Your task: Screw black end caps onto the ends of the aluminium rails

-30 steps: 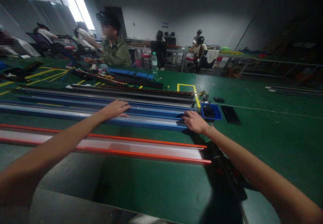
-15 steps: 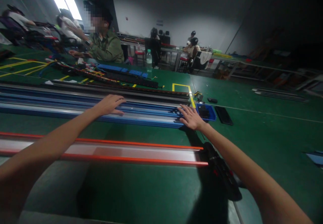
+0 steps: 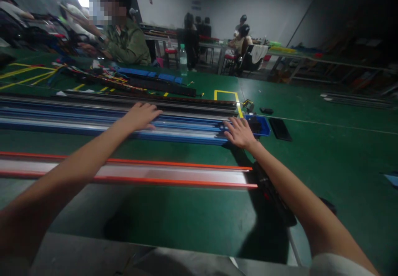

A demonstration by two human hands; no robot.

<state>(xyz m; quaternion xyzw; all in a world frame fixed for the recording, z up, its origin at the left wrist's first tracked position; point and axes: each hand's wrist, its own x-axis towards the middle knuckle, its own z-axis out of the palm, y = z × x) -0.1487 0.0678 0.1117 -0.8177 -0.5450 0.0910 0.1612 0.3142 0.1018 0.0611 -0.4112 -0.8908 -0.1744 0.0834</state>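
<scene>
Both my arms reach far across a green table. My left hand (image 3: 141,116) lies flat, fingers spread, on top of a bundle of long blue and silver rails (image 3: 77,120). At the rails' right end my right hand (image 3: 240,132) rests with fingers stretched out, just beside a small blue tray (image 3: 263,127). Nothing is gripped in either hand. Nearer to me, a long orange-edged rail (image 3: 130,174) lies parallel to the blue ones, passing under both forearms.
A dark tool (image 3: 275,197) lies under my right forearm. A black phone (image 3: 280,129) sits right of the blue tray. Across the table sits a person in a green jacket (image 3: 129,45), with cables, blue parts and a water bottle (image 3: 183,59). Other people work at tables behind.
The view has shifted slightly and both hands have slid a little farther over the blue rails. They stay flat on the rails throughout.
</scene>
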